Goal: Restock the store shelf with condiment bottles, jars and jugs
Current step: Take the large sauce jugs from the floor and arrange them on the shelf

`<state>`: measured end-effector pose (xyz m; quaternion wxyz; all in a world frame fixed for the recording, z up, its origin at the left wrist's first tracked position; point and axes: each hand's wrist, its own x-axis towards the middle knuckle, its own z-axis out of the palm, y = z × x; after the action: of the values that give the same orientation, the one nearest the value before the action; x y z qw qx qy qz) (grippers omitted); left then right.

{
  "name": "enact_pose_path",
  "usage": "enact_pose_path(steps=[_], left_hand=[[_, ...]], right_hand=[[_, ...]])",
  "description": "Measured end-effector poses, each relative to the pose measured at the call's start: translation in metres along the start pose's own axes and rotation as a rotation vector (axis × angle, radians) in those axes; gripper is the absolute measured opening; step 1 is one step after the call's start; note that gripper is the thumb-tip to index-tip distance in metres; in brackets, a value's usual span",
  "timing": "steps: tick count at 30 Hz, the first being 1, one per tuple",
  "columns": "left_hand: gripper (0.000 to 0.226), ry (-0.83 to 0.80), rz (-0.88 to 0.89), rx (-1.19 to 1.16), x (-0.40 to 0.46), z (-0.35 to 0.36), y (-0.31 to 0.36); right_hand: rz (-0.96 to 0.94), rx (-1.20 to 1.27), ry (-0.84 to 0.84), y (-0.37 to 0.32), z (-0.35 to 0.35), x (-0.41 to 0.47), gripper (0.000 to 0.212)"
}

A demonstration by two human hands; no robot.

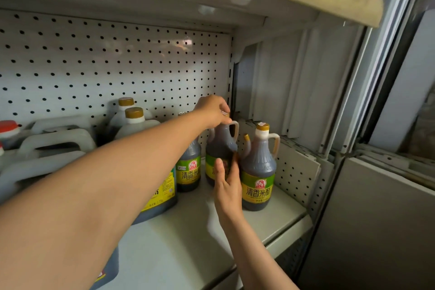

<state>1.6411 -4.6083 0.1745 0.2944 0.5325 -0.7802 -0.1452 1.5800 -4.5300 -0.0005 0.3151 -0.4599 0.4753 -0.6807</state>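
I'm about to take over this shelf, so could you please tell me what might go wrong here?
1. The left hand holds the middle bottle only at its cap; if that grip slips, it could tip.
2. It stands close to the right bottle, so a nudge could knock that one.
3. The right hand only rests flat against the label, giving little support.

Bare shelf (188, 249) lies open at lower centre, running to the front edge. Jugs (56, 143) crowd the left side, and three bottles (257, 172) stand close together at centre right, blocking the back corner. Above their caps, open air reaches the pegboard (106, 66).
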Motion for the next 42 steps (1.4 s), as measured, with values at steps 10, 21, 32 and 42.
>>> enact_pose_path(steps=[10,21,32,42], left_hand=[[0.028,0.015,0.032,0.095,-0.022,-0.020,-0.004],[0.024,-0.064,0.001,0.161,-0.050,-0.050,-0.017],[0.026,0.012,-0.045,0.174,-0.048,-0.051,-0.029],[0.060,0.183,0.085,-0.002,-0.062,-0.028,-0.010]], right_hand=[[-0.021,0.012,0.007,0.017,-0.017,-0.021,0.049],[0.053,-0.141,0.043,0.009,-0.012,-0.034,0.056],[0.066,-0.257,0.083,0.004,0.015,-0.032,0.058],[-0.254,-0.068,0.434,-0.036,-0.035,-0.036,0.033]])
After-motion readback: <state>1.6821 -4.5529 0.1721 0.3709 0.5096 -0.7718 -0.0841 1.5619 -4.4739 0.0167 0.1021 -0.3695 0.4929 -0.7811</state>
